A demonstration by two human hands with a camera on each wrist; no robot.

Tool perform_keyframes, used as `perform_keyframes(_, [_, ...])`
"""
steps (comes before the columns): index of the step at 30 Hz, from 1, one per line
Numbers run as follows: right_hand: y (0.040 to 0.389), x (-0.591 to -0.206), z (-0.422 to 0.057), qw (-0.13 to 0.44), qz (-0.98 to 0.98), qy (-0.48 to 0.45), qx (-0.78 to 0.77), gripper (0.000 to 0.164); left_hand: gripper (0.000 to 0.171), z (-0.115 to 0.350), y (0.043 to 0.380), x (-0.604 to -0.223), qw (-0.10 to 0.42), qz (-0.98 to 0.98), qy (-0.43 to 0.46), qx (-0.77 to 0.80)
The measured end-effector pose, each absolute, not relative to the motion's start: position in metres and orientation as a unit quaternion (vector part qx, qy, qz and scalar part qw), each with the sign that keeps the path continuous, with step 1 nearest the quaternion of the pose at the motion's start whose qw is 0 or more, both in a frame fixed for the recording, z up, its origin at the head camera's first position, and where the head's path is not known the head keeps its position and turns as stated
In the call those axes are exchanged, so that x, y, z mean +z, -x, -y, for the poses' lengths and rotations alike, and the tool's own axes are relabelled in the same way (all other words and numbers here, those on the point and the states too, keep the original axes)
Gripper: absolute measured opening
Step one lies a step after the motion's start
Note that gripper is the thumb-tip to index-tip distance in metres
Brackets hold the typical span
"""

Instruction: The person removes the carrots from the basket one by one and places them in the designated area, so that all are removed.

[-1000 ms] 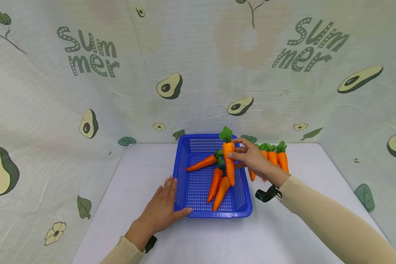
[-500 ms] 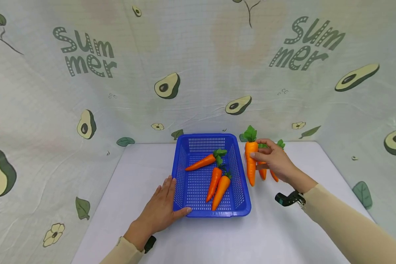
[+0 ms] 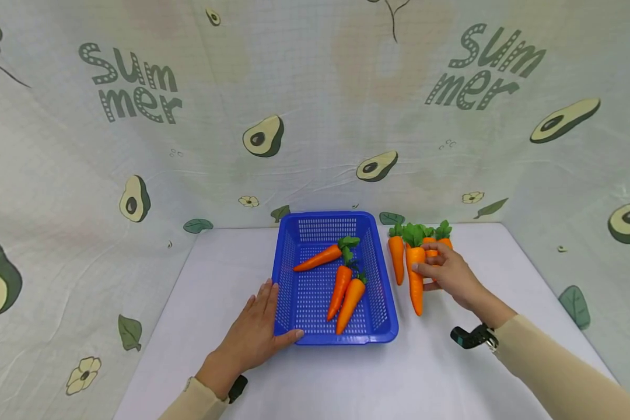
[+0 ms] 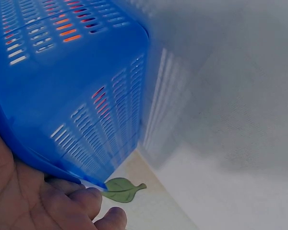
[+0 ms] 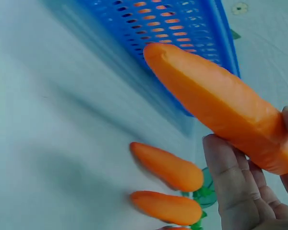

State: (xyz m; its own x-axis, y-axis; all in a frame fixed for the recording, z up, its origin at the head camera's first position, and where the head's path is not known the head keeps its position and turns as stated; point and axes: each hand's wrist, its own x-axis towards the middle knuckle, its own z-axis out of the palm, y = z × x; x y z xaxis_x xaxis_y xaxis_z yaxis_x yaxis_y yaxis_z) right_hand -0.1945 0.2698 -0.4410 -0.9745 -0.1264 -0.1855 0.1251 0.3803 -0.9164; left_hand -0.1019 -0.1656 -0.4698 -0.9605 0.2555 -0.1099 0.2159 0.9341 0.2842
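My right hand [image 3: 451, 274] pinches an orange carrot [image 3: 415, 280] with green leaves, held tip down to the right of the blue basket [image 3: 341, 339]. In the right wrist view, thumb and fingers hold this carrot [image 5: 221, 98] near its thick end, and its tip overlaps the basket's side. My left hand [image 3: 252, 329] rests at the basket's front left corner, fingers straight along the left rim and thumb on the front rim. Inside the basket lie three carrots: one slanted carrot [image 3: 320, 258] and a pair, a redder carrot [image 3: 340, 291] beside an orange carrot [image 3: 352, 304].
Just right of the basket a carrot [image 3: 396, 256] lies on the white table [image 3: 231, 262]. More carrots with leafy tops [image 3: 443, 230] lie partly hidden behind the right hand. A printed cloth [image 3: 315, 105] hangs behind the table.
My right hand has carried the carrot from over the basket out to the right, then lower in front of the other carrots. My left hand keeps its place on the basket.
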Motion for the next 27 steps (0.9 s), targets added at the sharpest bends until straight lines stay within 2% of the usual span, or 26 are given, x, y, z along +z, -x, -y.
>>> perform_keyframes(7, [0.184, -0.461, -0.265, 0.125, -0.833, -0.018, -0.539, 0.069, 0.122, 0.166, 0.102, -0.470, 0.072, -0.981, -0.122, 0.136])
perform_keyframes(16, [0.177, -0.480, -0.264, 0.140, -0.835, -0.038, -0.530, 0.072, 0.122, 0.165, 0.102, -0.469, 0.070, -0.981, -0.120, 0.137])
perform_keyframes(27, [0.172, -0.495, -0.263, 0.130, -0.867, -0.059, -0.477, 0.064, 0.123, 0.166, 0.102, -0.470, 0.071, -0.981, -0.118, 0.133])
